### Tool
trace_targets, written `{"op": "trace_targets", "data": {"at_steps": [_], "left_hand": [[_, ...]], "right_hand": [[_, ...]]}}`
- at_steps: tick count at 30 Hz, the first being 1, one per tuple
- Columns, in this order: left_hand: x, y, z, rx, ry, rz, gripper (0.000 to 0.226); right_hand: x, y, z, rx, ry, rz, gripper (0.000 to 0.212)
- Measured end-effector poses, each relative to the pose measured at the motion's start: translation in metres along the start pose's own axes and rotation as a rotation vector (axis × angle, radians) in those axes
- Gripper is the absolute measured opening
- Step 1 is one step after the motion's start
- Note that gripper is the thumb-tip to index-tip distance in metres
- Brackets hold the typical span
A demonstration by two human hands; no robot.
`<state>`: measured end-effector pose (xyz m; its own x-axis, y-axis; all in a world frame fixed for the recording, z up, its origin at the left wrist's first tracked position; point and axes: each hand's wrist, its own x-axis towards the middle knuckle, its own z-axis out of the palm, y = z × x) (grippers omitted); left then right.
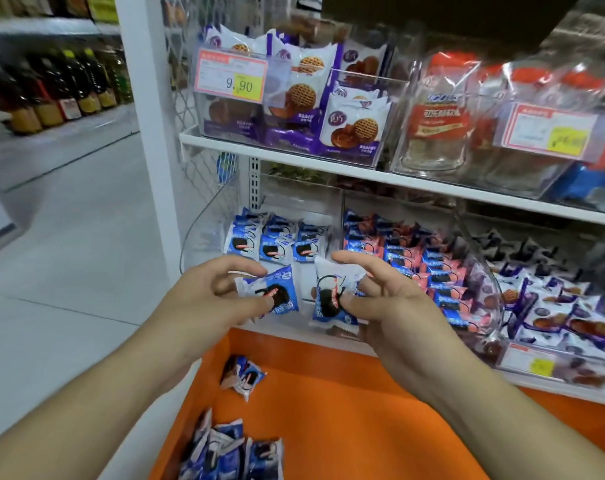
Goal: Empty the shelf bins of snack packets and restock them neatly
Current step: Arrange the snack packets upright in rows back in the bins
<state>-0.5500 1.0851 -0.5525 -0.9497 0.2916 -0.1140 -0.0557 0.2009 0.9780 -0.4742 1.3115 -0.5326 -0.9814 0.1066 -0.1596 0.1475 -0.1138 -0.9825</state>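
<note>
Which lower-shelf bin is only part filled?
The leftmost clear bin, holding the blue-and-white packets: only its back row is stocked and the front floor is bare. The pink-packet bin beside it is full to its front.

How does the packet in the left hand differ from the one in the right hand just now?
The left hand pinches its blue packet lying tilted, nearly sideways; the right hand holds its packet more upright. The left packet shows mostly blue wrapper; the right one shows more white at its top. Both picture a dark sandwich cookie and hang in front of the half-filled bin.
</note>
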Motion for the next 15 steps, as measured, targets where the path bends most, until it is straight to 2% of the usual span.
{"op": "trace_targets", "data": {"at_steps": [5,7,11,15], "left_hand": [[0.005,0.002,0.010,-0.288,-0.048,-0.077,0.049],[0.008,0.002,0.012,-0.317,-0.074,-0.076,0.046],[0.012,0.001,0.011,-0.212,-0.028,-0.052,0.035],[0.013,0.003,0.008,-0.065,0.012,-0.032,0.035]], "right_hand": [[0.004,-0.003,-0.001,-0.018,0.012,-0.007,0.052],[0.006,-0.004,-0.002,0.012,0.010,-0.016,0.050],[0.015,0.001,-0.004,0.068,0.024,-0.020,0.050],[0.019,0.000,-0.005,0.025,0.002,-0.037,0.060]]}}
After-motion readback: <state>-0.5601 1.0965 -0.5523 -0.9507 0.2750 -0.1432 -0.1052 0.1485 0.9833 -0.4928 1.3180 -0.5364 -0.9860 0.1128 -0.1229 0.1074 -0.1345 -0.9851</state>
